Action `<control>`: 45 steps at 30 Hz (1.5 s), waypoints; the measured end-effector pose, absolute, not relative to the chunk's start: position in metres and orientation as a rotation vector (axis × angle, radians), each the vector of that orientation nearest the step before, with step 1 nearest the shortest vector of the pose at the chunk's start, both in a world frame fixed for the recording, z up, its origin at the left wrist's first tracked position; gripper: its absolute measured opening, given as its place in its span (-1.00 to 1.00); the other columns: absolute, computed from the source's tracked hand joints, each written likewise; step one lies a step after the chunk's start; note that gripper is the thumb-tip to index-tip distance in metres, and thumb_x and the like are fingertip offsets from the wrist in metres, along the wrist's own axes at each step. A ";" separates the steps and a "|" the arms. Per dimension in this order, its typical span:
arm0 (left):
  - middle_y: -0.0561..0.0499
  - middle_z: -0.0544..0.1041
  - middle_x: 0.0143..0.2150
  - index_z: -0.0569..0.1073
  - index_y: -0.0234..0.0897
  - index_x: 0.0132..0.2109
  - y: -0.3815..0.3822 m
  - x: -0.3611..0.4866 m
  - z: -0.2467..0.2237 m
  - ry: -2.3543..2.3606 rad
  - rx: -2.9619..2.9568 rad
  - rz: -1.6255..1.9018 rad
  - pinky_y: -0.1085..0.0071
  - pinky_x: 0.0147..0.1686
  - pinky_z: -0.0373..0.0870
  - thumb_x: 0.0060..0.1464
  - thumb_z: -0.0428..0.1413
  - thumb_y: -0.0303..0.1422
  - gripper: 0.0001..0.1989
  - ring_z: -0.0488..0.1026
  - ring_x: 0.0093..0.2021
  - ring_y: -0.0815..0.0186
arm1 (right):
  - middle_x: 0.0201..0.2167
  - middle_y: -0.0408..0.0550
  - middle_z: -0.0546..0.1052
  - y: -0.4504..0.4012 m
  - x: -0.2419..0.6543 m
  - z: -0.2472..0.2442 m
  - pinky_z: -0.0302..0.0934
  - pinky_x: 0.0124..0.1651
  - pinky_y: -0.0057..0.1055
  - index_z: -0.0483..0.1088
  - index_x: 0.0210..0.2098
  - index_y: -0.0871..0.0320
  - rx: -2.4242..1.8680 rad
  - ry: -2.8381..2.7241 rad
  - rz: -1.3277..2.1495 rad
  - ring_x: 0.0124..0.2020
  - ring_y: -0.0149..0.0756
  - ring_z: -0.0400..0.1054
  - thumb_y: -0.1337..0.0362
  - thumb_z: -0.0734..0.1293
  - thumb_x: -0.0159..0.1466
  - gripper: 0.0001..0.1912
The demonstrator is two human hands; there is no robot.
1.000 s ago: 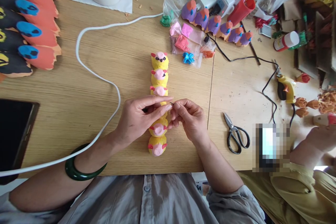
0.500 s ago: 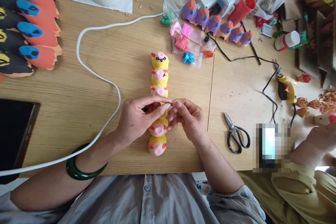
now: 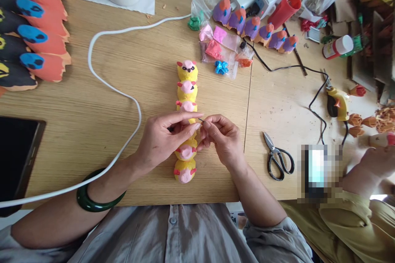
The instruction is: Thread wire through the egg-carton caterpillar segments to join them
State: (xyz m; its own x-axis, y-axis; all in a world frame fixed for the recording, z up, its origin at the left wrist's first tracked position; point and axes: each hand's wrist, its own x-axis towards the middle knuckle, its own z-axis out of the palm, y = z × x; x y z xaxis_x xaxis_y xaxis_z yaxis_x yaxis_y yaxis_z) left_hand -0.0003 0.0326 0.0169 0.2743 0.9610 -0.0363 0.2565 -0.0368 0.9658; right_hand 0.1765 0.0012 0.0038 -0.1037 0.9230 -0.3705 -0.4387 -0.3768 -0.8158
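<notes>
A thin, short black strip, perhaps clay (image 3: 200, 120), pokes out from the pinched thumb and forefinger of my right hand (image 3: 224, 136). Close to its tip is my left hand (image 3: 165, 133), thumb and forefinger parted, other fingers partly hidden. Both hands hover over a row of yellow bumps with pink snouts and red ears (image 3: 187, 90), like animal heads. The topmost head (image 3: 187, 70) carries black eye marks. The second (image 3: 187, 89) shows a black mark on one side only. My hands cover the middle of the row.
Black-handled scissors (image 3: 275, 156) lie right of my hands. Small bags of coloured clay (image 3: 214, 49) and a purple row (image 3: 252, 27) lie behind. A white cable (image 3: 135, 100) crosses the left side. At the right are a glue gun (image 3: 338, 102) and another person's arm (image 3: 364, 172).
My left thumb and forefinger have parted, and the black strip now shows in my right fingers. Both hands stay in nearly the same place.
</notes>
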 end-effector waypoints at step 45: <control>0.05 0.68 -0.38 0.74 -0.20 -0.16 0.034 0.000 0.022 1.180 1.389 0.809 0.52 -0.42 0.47 0.20 0.31 -0.25 -0.84 0.53 -0.43 0.37 | -0.51 -0.25 0.57 0.000 0.176 0.003 0.45 -0.51 -0.50 0.48 -0.29 0.13 -1.111 -0.649 1.804 -0.62 -0.49 0.42 -0.07 0.53 0.28 -0.61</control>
